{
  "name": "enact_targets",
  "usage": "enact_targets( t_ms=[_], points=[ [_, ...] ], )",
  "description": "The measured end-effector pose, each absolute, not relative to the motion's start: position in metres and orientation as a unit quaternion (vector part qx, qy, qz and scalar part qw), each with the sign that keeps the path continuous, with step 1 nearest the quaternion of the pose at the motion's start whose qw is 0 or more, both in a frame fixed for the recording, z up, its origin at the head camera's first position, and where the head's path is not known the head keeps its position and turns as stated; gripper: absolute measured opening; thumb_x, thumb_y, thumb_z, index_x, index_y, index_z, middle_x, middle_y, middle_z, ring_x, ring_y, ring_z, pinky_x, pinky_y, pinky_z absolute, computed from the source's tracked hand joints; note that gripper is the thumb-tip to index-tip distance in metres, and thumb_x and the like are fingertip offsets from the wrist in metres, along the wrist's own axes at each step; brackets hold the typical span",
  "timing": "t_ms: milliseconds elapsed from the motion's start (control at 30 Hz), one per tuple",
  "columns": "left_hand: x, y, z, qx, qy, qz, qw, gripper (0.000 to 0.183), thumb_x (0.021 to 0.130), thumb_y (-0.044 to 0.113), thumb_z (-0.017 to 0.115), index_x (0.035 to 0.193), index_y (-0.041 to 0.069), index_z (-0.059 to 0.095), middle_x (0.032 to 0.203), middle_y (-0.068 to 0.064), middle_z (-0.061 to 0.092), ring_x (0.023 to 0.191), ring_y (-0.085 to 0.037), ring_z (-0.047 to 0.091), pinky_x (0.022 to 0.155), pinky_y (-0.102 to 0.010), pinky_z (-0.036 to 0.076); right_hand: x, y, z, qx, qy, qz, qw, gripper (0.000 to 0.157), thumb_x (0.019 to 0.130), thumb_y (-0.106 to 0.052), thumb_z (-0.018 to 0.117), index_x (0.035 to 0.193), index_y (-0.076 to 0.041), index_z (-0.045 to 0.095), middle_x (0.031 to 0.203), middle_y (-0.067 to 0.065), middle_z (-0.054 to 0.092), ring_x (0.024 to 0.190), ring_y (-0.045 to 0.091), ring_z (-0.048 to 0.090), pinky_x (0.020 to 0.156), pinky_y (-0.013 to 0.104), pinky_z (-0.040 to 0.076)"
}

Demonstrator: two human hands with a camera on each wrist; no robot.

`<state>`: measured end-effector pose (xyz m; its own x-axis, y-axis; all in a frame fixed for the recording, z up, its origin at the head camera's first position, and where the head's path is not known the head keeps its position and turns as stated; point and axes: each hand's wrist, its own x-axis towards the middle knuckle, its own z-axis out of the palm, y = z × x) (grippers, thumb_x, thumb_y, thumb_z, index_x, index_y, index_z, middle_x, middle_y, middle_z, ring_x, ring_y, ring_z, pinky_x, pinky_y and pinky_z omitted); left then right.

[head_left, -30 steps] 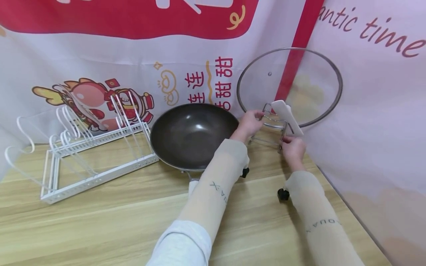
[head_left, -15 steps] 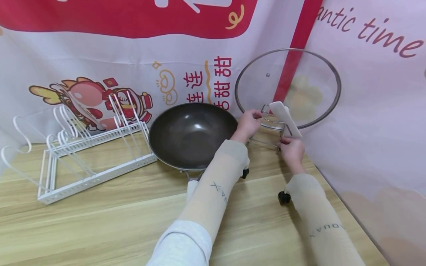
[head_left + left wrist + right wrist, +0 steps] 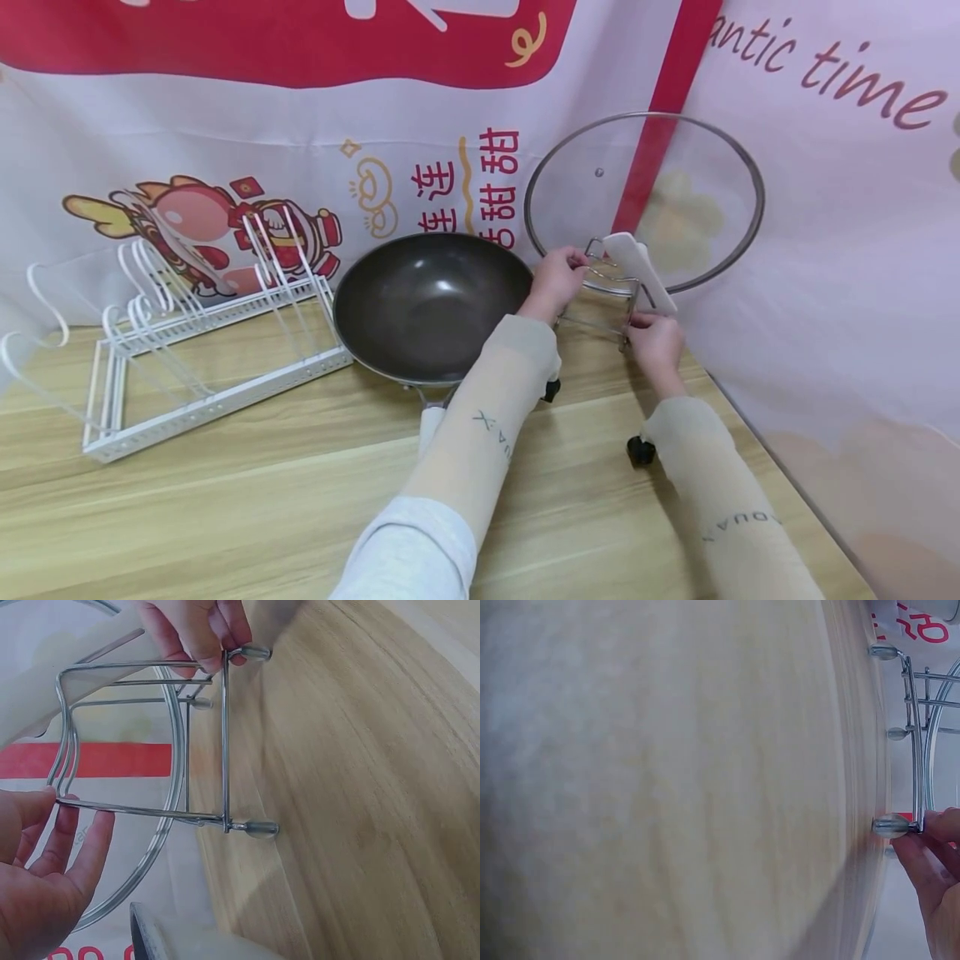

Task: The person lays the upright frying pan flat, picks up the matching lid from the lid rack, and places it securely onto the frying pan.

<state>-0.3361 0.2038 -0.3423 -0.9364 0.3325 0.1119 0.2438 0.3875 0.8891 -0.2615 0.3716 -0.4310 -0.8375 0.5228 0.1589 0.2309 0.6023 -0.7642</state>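
A small wire lid rack [image 3: 592,322] stands on the table at the right, its rounded feet showing in both wrist views. A large glass lid [image 3: 570,200] with a metal rim stands upright in it. In front of the lid leans a white slotted piece [image 3: 637,265], which looks like the lid's handle. My left hand [image 3: 52,877] pinches an upper bend of the rack's wire [image 3: 142,808] between thumb and fingers. My right hand [image 3: 941,877] pinches the rack's lower corner beside a clear foot [image 3: 892,826]. The rack's far side is partly hidden.
A dark wok [image 3: 435,308] sits left of my left hand, its white handle [image 3: 430,425] partly behind the left forearm. Farther left stands a white wire rack [image 3: 225,408] with tall dividers. A printed cloth [image 3: 300,125] hangs behind. The table's right edge [image 3: 795,492] runs alongside the right forearm.
The lid rack and its lid have shifted slightly toward me, both hands moving with them and keeping the same grip. The head view has also drifted a little.
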Motion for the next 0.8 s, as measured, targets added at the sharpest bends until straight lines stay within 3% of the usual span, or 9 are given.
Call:
enact_targets(
  t_ms=[200,467,800],
  points=[
    [-0.3337,0.2020,-0.3383,0.165,0.835,0.522,0.055,0.010,0.103,0.007,0.062,0.108,0.004,0.070,0.106,-0.009,0.070,0.098,-0.022,0.063,0.084,-0.032,0.052,-0.2580,0.3717,-0.4298,-0.215,-0.873,0.402,0.174,0.026,0.092,-0.003,0.070,0.116,0.004,0.073,0.115,0.022,0.071,0.106,0.037,0.066,0.089,0.038,0.055],
    [-0.3317,0.1978,-0.3380,0.151,0.834,0.525,0.079,0.008,0.103,0.011,0.062,0.107,0.008,0.069,0.101,-0.005,0.066,0.096,-0.020,0.061,0.083,-0.031,0.053,-0.2538,0.3679,-0.4315,-0.210,-0.872,0.405,0.178,0.025,0.090,-0.003,0.070,0.114,0.005,0.073,0.113,0.023,0.071,0.109,0.038,0.065,0.096,0.045,0.053],
    [-0.3312,0.1949,-0.3360,0.167,0.839,0.511,0.078,0.011,0.102,0.008,0.062,0.107,0.003,0.070,0.103,-0.007,0.066,0.097,-0.021,0.061,0.086,-0.032,0.051,-0.2514,0.3682,-0.4322,-0.207,-0.875,0.400,0.178,0.026,0.090,-0.002,0.071,0.115,0.004,0.073,0.114,0.022,0.071,0.109,0.039,0.066,0.102,0.047,0.051]
  ],
)
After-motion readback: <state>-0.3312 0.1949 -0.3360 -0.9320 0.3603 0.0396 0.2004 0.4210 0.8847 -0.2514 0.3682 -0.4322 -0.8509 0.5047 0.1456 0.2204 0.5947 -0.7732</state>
